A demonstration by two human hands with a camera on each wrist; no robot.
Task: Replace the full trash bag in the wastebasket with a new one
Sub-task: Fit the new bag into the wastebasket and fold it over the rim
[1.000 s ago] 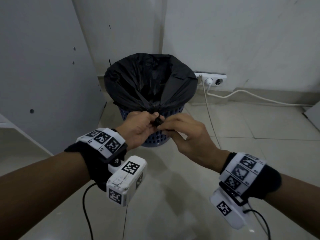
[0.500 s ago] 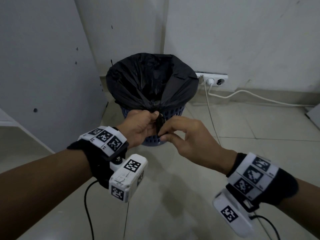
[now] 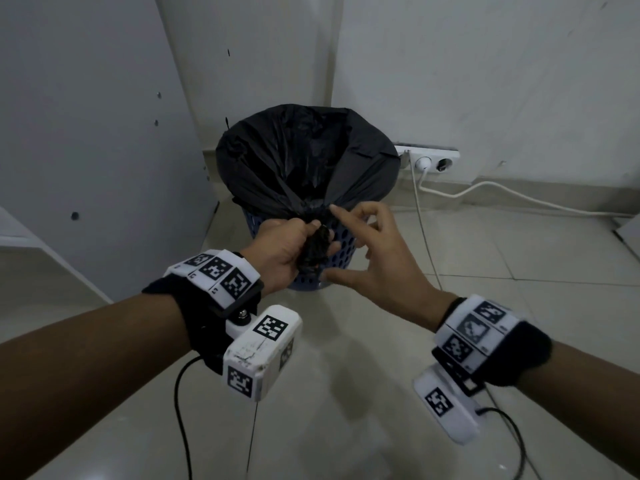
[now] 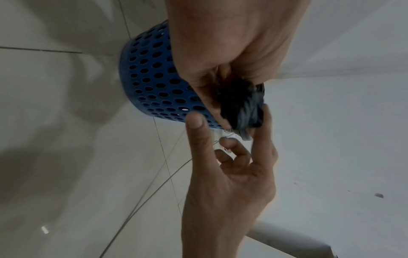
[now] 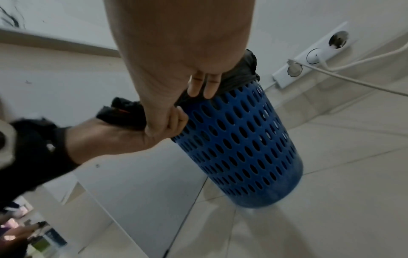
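Left hand grips the trash bag gathered at centre frame — right hand splayed, empty; bag sits in wastebasket, lifting and relining ahead.

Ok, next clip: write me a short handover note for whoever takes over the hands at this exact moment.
Left hand: grips the gathered, twisted bunch of the black plastic trash bag at the near side of the rim.
Right hand: open, holding nothing, fingers spread beside that bunch, index fingertip at the gather.
The bag sits in the blue perforated plastic wastebasket, stretched over its rim; the basket stands on the tiled floor in the corner, by the white power strip.
Done: nothing visibly finished.
Left: free the bag from the rim, lift it out, fit a new bag. No new bag is in view.
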